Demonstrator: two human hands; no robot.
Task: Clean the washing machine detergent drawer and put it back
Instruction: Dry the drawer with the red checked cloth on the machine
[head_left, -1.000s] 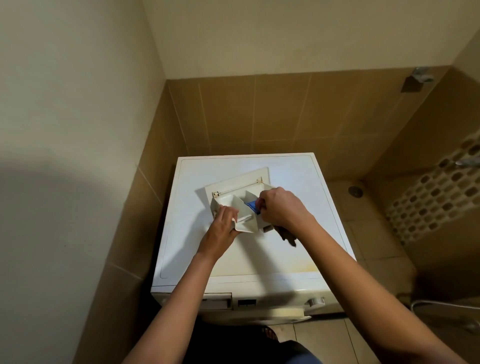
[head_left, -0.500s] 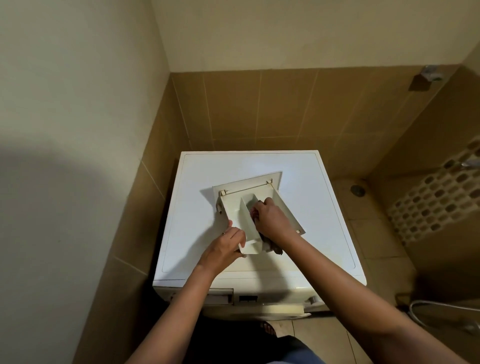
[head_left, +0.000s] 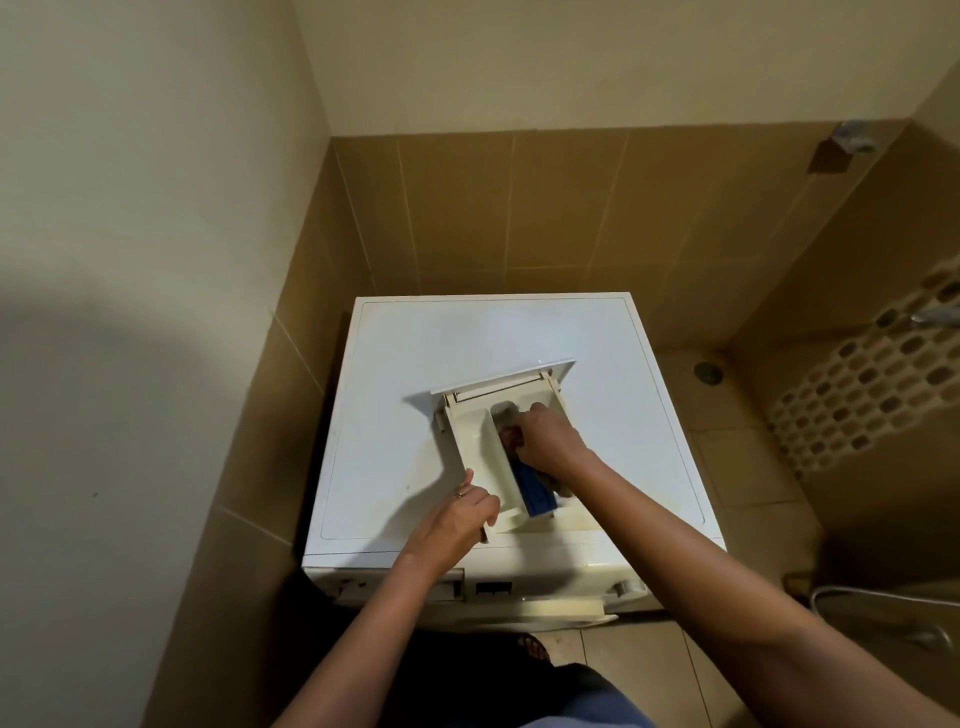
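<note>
On top of the white washing machine (head_left: 519, 338), the left hand (head_left: 460, 522) grips the near corner of the cream detergent drawer (head_left: 475, 447); the right hand (head_left: 553, 441) reaches inside, its grip closed on what looks like a grey cloth (head_left: 505, 413).

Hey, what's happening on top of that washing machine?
A person is cleaning the detergent drawer, which lies on top of the washing machine. The left hand grips the drawer's near end; the right hand presses a greyish cloth into a compartment, just past the blue insert. The drawer is not back in yet.
</note>
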